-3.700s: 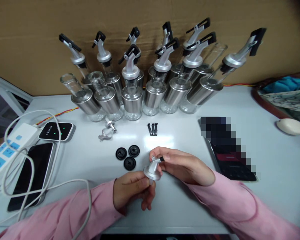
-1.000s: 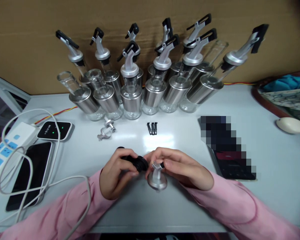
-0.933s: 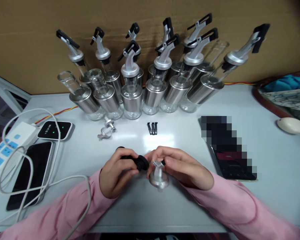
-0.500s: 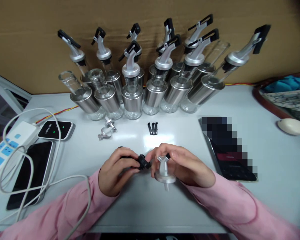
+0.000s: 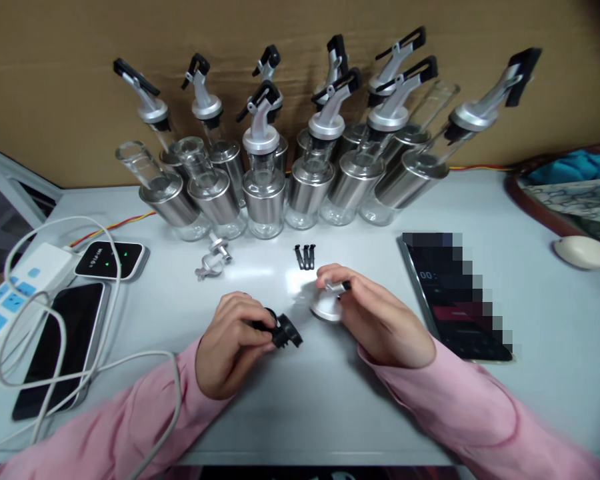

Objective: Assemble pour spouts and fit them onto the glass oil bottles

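My left hand point(image 5: 233, 343) is closed around black plastic stopper pieces point(image 5: 286, 332), which stick out past its fingertips; how many it holds I cannot tell. Between the fingers of my right hand point(image 5: 387, 320) is a silver pourer spout point(image 5: 326, 305) with a small black tip, its round base tilted down near the tabletop. Beyond the hands, three small black levers point(image 5: 306, 257) lie side by side. To their left are loose silver spout pieces point(image 5: 214, 259), lying close together.
Several glass bottles with steel sleeves point(image 5: 264, 200) stand along the cardboard point(image 5: 70, 100), most topped with pourers. At left are a phone point(image 5: 63, 347), a Wi-Fi device point(image 5: 111, 260), a power strip point(image 5: 10, 300) and a white cable. Another phone point(image 5: 425, 293) lies at right.
My right hand has moved away from the left hand's pieces, tipping the spout so its base turns toward the far side. My left hand keeps the black pieces, now more exposed.
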A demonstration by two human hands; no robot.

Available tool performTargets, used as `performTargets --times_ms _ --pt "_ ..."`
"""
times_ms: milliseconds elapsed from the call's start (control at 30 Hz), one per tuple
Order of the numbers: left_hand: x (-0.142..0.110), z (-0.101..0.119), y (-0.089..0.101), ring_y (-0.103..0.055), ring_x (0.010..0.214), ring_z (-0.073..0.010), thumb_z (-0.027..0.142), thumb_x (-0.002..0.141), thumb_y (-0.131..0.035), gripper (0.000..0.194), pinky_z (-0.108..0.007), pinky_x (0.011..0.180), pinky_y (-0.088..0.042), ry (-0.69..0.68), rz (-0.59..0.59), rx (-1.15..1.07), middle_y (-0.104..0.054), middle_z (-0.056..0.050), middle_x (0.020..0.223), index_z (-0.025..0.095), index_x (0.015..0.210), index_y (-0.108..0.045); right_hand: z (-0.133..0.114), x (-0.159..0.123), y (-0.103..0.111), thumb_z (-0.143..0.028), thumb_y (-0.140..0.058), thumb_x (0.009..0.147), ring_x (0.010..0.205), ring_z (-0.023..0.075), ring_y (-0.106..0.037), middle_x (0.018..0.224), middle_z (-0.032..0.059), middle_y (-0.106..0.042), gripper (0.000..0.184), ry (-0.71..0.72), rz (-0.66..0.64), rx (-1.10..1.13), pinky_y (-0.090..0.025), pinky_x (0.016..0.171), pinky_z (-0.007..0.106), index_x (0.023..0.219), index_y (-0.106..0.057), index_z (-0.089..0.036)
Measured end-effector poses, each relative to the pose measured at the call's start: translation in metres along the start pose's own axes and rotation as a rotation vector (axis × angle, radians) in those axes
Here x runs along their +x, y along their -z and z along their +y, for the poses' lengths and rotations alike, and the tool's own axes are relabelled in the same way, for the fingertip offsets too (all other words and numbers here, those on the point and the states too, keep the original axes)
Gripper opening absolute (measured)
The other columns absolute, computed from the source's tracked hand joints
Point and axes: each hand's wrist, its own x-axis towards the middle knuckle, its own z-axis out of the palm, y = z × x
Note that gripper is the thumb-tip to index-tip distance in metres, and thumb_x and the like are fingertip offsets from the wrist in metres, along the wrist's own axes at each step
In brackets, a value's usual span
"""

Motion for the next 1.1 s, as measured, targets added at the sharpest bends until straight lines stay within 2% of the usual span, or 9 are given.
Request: performTargets --times_ms 67,167,533,733,900,967,1033,1100 --pt "0.0002 0.0005 0.0005 -0.054 0.080 -0.0138 0.009 0.085 -0.048 0.008 -0.036 0.079 -0.043 0.006 0.007 0.004 -0.057 -0.003 0.084 0.018 0.084 -0.047 0.0011 -0.0008 -0.0007 -0.042 -0.058 0.077 0.069 0.0142 -0.048 0.089 0.0055 -0.055 0.025 -0.057 -0.017 0.037 -0.042 0.061 0.029 0.089 -0.061 -0.020" --pt "0.0000 0.0012 0.0011 -0.053 0.081 -0.0138 0.009 0.084 -0.048 0.009 -0.036 0.078 -0.043 0.010 0.018 0.005 -0.057 -0.003 0.085 0.018 0.084 -0.047 0.0025 -0.0020 -0.0017 -0.040 -0.059 0.077 0.069 0.0145 -0.048 0.082 0.0051 -0.053 0.025 -0.118 -0.073 0.081 -0.042 0.062 0.030 0.091 -0.059 -0.019" --pt "-0.0031 -0.0006 0.0003 -0.052 0.083 -0.0143 0.008 0.084 -0.047 0.010 -0.037 0.077 -0.042 0.033 0.011 -0.038 -0.056 -0.003 0.088 0.018 0.085 -0.046 0.0004 -0.0021 0.0001 -0.038 -0.059 0.078 0.072 0.0150 -0.054 0.076 0.0035 -0.055 0.024 -0.153 -0.161 0.195 -0.044 0.072 0.034 0.092 -0.057 -0.018" --pt "-0.0050 -0.0018 -0.0003 -0.052 0.084 -0.0155 0.009 0.085 -0.047 0.009 -0.038 0.077 -0.042 0.044 0.017 -0.053 -0.056 -0.004 0.088 0.017 0.087 -0.045 0.0012 -0.0043 -0.0015 -0.036 -0.062 0.078 0.071 0.0133 -0.056 0.075 0.0026 -0.057 0.025 -0.205 -0.198 0.247 -0.043 0.074 0.031 0.091 -0.060 -0.015" --pt "-0.0053 -0.0014 -0.0028 -0.051 0.085 -0.0158 0.013 0.085 -0.049 0.005 -0.033 0.076 -0.043 0.069 0.031 -0.038 -0.055 -0.004 0.088 0.017 0.086 -0.046 0.0021 -0.0048 -0.0020 -0.034 -0.063 0.078 0.073 0.0117 -0.057 0.078 0.0020 -0.058 0.024 -0.225 -0.234 0.268 -0.043 0.075 0.028 0.092 -0.059 -0.015" --pt "-0.0059 -0.0005 -0.0041 -0.052 0.087 -0.0157 0.015 0.085 -0.050 0.008 -0.030 0.076 -0.045 0.091 0.058 -0.024 -0.055 -0.005 0.091 0.017 0.093 -0.048 0.0022 -0.0044 -0.0018 -0.034 -0.062 0.079 0.074 0.0116 -0.057 0.078 0.0020 -0.058 0.024 -0.234 -0.242 0.274 -0.042 0.075 0.028 0.093 -0.059 -0.015" --pt "-0.0068 0.0005 -0.0050 -0.052 0.094 -0.0163 0.016 0.086 -0.050 0.024 -0.029 0.079 -0.046 0.112 0.083 -0.002 -0.054 -0.008 0.102 0.018 0.109 -0.046 0.0025 -0.0040 -0.0014 -0.033 -0.062 0.079 0.075 0.0116 -0.058 0.078 0.0020 -0.059 0.023 -0.245 -0.250 0.286 -0.042 0.076 0.028 0.094 -0.058 -0.015" --pt "-0.0079 0.0011 -0.0053 -0.052 0.103 -0.0170 0.016 0.088 -0.046 0.041 -0.030 0.085 -0.047 0.107 0.056 0.014 -0.050 -0.012 0.117 0.018 0.128 -0.036 0.0031 -0.0038 -0.0011 -0.031 -0.062 0.080 0.076 0.0117 -0.058 0.079 0.0022 -0.059 0.022 -0.253 -0.260 0.299 -0.043 0.076 0.028 0.094 -0.058 -0.015"
